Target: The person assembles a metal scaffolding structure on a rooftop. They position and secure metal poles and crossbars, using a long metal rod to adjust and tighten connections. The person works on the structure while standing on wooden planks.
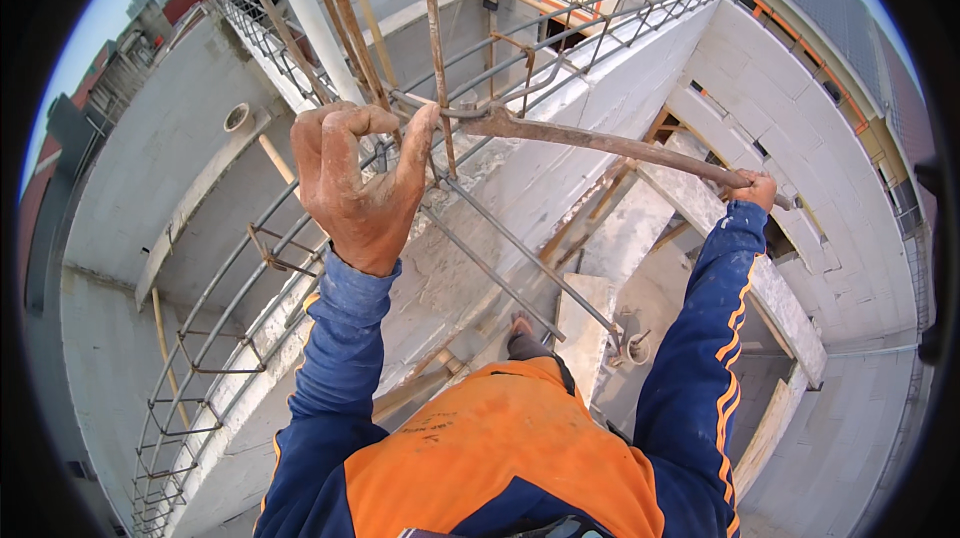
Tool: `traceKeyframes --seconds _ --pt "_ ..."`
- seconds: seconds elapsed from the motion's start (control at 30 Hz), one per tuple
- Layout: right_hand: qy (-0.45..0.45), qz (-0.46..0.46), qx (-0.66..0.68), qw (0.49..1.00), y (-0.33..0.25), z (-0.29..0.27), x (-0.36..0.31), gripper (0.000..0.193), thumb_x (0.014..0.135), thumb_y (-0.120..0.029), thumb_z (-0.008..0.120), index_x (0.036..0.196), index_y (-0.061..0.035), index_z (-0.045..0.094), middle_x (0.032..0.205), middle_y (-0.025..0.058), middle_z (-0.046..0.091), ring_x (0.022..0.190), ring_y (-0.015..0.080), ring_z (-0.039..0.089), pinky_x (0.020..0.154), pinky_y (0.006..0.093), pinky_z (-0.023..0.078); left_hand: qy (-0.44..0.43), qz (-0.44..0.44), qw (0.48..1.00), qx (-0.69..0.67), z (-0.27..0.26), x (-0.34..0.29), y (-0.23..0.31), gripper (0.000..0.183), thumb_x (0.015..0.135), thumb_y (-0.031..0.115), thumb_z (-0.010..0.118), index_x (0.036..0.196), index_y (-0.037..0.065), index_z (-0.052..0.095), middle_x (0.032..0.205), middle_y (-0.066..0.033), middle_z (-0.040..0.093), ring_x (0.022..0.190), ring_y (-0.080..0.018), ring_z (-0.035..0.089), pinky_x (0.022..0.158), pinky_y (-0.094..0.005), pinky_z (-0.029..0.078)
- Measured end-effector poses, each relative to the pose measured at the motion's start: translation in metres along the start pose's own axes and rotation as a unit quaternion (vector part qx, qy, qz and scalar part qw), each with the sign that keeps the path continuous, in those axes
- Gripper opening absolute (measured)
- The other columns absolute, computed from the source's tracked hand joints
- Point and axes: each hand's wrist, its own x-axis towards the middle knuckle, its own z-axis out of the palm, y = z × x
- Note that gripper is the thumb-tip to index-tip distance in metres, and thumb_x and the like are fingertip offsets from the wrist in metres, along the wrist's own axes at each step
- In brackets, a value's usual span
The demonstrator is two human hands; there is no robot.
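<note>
My right hand (755, 190) is closed around the far end of a long rusty rebar bending bar (620, 146). The bar's notched head (490, 123) meets a bent grey rebar (545, 78) at the corner of the reinforcement cage. My left hand (355, 173) is raised beside that corner, fingers curled and thumb apart, with a visible gap between them. Its thumb tip comes close to the bent rebar. Rusty upright rebars (437, 28) rise just beyond the fingers; whether the fingertips touch them is hidden.
Rebar cages (215, 338) run along the tops of the pale block walls (140, 168). Below are wooden planks (590, 328), a bucket (637, 346) and my foot (521, 323). Two loose rebar ends (590, 310) jut toward me. A pale pole (310, 18) stands at the upper left.
</note>
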Motion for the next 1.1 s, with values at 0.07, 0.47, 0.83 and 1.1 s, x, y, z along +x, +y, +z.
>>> traceKeyframes --seconds 0.07,0.47,0.83,1.1 --pt "-0.106 -0.037 0.044 0.993 0.026 0.004 -0.04 0.007 0.097 -0.006 0.04 0.094 -0.0123 0.042 0.074 0.003 0.041 0.054 0.0152 0.039 0.05 0.0319 0.041 -0.022 -0.058 0.998 0.003 -0.001 -0.011 0.002 0.043 0.067 0.018 0.091 0.096 0.007 0.062 0.092 -0.0087 0.06 0.087 -0.0242 0.059 0.075 -0.0372 0.05" --pt "-0.01 0.016 0.042 0.999 0.045 0.011 -0.049 0.007 0.098 -0.011 0.039 0.093 -0.0121 0.043 0.069 0.0009 0.04 0.051 0.014 0.038 0.048 0.0303 0.042 -0.312 -0.079 0.944 0.077 0.011 0.018 -0.03 0.059 0.077 0.059 0.077 0.106 0.007 0.074 0.102 -0.0126 0.068 0.097 -0.03 0.067 0.083 -0.0401 0.053" --pt "0.076 -0.009 0.001 0.997 0.072 0.013 -0.056 0.01 0.095 -0.009 0.042 0.092 -0.0094 0.051 0.076 0.0012 0.044 0.058 0.0162 0.043 0.058 0.0324 0.047 -0.387 -0.041 0.921 0.037 0.015 0.016 -0.046 0.051 0.079 0.047 0.079 0.114 0.012 0.072 0.124 -0.0186 0.057 0.116 -0.0364 0.057 0.099 -0.0471 0.047" --pt "0.079 0.008 -0.007 0.997 0.08 0.028 -0.049 0.005 0.096 -0.007 0.042 0.1 -0.0079 0.045 0.079 0.002 0.041 0.062 0.0153 0.042 0.051 0.0305 0.043 -0.389 -0.047 0.92 0.021 0.019 0.011 -0.054 0.041 0.08 0.027 0.079 0.116 0.01 0.07 0.133 -0.0124 0.059 0.123 -0.0321 0.056 0.105 -0.0438 0.044"
